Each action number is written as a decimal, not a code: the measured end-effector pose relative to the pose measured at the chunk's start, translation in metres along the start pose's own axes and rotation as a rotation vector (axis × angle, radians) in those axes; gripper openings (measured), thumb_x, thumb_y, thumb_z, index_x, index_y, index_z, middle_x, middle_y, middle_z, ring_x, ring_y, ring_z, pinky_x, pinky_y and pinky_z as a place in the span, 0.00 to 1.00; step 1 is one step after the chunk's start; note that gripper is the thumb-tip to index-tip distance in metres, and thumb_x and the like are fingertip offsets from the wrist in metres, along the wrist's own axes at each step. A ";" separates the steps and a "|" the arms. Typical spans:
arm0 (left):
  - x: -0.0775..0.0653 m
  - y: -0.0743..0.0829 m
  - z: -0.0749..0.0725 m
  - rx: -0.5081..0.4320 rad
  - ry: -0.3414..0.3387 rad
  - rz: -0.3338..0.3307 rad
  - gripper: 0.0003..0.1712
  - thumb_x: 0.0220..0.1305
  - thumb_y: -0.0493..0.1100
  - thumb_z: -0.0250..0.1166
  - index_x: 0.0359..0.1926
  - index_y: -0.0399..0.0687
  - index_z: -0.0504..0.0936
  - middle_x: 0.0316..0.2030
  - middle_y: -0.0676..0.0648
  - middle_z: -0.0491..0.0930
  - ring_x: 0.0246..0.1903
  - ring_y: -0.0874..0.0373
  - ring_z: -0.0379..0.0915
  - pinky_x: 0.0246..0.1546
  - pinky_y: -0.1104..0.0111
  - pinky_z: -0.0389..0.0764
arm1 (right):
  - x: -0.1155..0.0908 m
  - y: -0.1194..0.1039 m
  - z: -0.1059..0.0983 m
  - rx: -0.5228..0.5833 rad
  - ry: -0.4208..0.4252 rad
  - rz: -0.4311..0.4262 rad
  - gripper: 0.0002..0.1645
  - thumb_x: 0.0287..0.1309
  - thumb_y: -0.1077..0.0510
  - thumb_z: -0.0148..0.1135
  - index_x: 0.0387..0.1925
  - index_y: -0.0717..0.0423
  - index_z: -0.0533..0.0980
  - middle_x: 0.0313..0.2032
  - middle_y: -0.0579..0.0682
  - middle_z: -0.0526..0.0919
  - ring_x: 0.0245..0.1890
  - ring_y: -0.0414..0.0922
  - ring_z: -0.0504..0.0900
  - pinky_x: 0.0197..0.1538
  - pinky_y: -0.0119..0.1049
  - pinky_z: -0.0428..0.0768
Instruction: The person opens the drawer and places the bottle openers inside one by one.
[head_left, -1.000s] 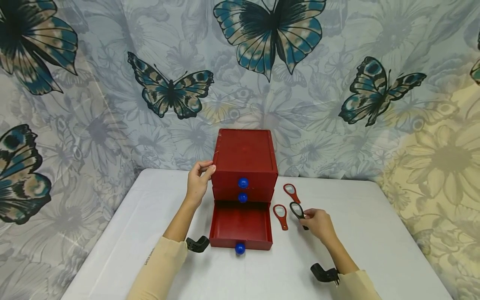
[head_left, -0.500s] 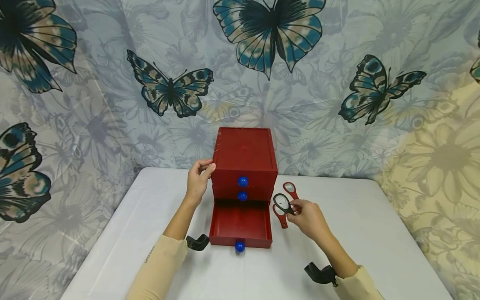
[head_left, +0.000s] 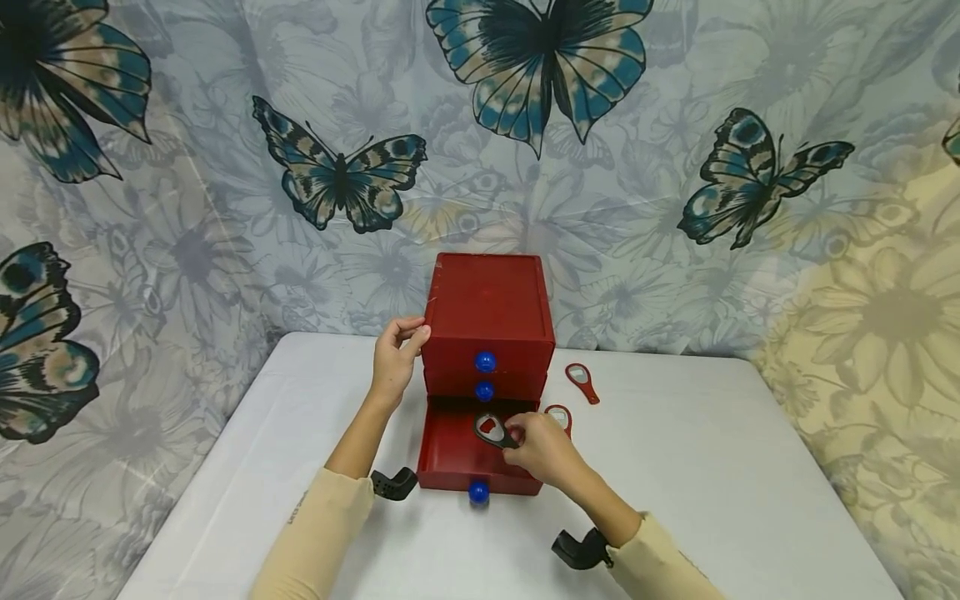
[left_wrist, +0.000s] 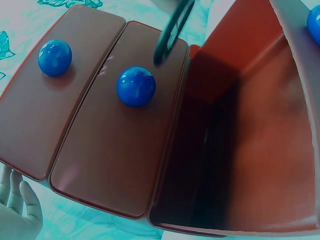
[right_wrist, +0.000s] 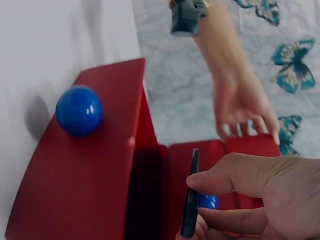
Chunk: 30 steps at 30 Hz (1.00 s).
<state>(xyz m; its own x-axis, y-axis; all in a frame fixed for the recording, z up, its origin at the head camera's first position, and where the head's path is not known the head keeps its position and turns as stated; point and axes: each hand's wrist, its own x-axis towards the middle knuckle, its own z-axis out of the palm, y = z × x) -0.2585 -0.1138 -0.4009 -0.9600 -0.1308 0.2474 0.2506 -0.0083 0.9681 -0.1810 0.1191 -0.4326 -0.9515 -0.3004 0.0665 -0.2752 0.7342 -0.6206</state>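
Observation:
My right hand (head_left: 546, 450) pinches the handle of a black magnifying glass (head_left: 491, 428) between thumb and fingers. It holds the lens over the pulled-out bottom drawer (head_left: 450, 450) of a red drawer unit (head_left: 491, 296). In the right wrist view the magnifying glass (right_wrist: 190, 215) appears edge-on, thumb against it. My left hand (head_left: 393, 362) rests its fingertips against the unit's left side, near the top front corner. Low in the left wrist view, the left hand's fingers (left_wrist: 31, 200) lie beside the unit, partly cut off. Both upper drawers are pushed in, each with a blue knob (head_left: 486, 362).
A red magnifying glass (head_left: 581, 383) lies on the white table (head_left: 697, 467) right of the unit. Another red magnifying glass (head_left: 559, 412) lies nearer, partly hidden behind my right hand. A butterfly-print cloth (head_left: 600, 208) hangs behind the table.
My right hand has lifted the black magnifying glass from the table and carried it left, past the red magnifying glasses, to above the drawer. My left hand stays at the unit's side.

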 end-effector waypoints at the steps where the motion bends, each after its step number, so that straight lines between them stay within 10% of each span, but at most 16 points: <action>1: 0.002 -0.004 0.000 -0.003 0.001 -0.003 0.15 0.67 0.34 0.60 0.51 0.28 0.73 0.54 0.36 0.76 0.39 0.71 0.72 0.40 0.73 0.74 | 0.002 -0.002 0.004 0.000 -0.009 -0.016 0.15 0.42 0.66 0.72 0.37 0.66 0.82 0.25 0.48 0.79 0.27 0.39 0.72 0.30 0.28 0.73; 30: 0.007 -0.023 0.000 -0.027 0.023 0.044 0.17 0.66 0.38 0.62 0.51 0.30 0.75 0.57 0.38 0.74 0.42 0.69 0.74 0.39 0.76 0.77 | 0.042 -0.010 0.064 -0.011 -0.144 0.015 0.15 0.44 0.63 0.76 0.34 0.67 0.81 0.28 0.53 0.82 0.28 0.43 0.73 0.31 0.34 0.75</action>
<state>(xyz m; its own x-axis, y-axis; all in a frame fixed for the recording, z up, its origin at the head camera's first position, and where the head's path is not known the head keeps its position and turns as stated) -0.2711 -0.1143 -0.4214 -0.9450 -0.1543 0.2884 0.2960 -0.0283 0.9548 -0.2094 0.0602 -0.4738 -0.9261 -0.3731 -0.0559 -0.2633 0.7454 -0.6124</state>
